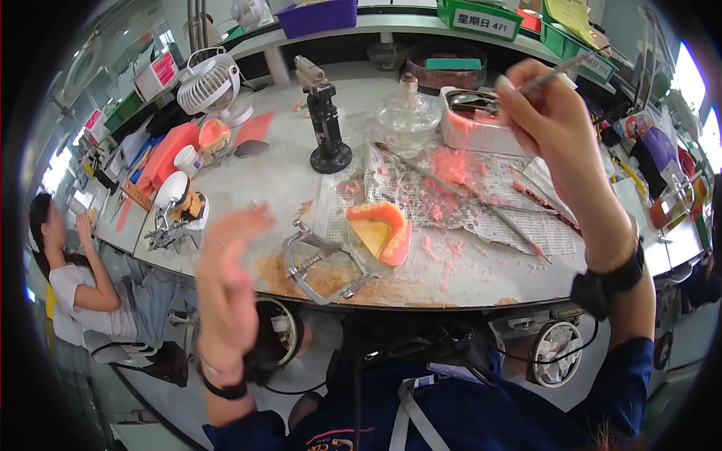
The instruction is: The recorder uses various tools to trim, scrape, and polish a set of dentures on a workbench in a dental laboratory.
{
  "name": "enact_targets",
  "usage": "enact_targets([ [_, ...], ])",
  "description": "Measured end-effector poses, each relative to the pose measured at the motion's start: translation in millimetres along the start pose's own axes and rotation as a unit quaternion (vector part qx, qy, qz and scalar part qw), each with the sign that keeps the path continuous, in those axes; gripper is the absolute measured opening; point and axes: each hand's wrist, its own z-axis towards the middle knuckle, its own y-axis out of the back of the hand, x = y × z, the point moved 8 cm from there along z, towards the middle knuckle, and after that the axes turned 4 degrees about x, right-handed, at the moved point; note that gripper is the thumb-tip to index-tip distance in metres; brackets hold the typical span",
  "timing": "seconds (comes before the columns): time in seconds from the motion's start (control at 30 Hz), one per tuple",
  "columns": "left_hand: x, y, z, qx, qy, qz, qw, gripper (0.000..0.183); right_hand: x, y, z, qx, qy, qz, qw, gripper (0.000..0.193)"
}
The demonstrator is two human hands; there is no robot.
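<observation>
My right hand (545, 113) is raised at the back right, its fingers closed round a slender wax knife (560, 69). Its shaft points up to the right; the fingers partly hide its lower end. Below the hand stands a white box (477, 135) with pink wax and shiny metal in it. At the left, my left hand (232, 263), somewhat blurred, has its fingers stretched out and holds nothing. Right of it, near the bench's front edge, lies a metal articulator frame (320, 263). Beside that rests a denture model (382, 231) with a pink wax rim on a yellowish base.
Wax crumbs litter a newspaper sheet (496, 218), with a long metal tool (466, 192) across it. A black torch (323, 120) stands upright, left of a glass spirit lamp (408, 109). A white fan (210, 86) is at the back left. Another person (98, 278) sits at far left.
</observation>
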Motion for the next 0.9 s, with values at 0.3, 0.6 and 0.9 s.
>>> enact_targets([
  [0.3,-44.1,-64.1,-10.0,0.024,0.035,0.096,0.994,0.062,-53.6,-29.4,93.1,-0.055,0.033,0.049,0.997,0.019],
  [0.6,-61.0,-69.7,18.4,0.021,0.053,-0.474,0.879,0.091,-62.0,-38.7,92.1,-0.038,0.004,0.045,0.998,0.023],
  [0.9,-96.7,-122.0,34.1,0.136,0.150,-0.839,0.505,0.081,-6.2,-15.3,6.2,-0.030,0.052,0.186,0.981,0.013],
])
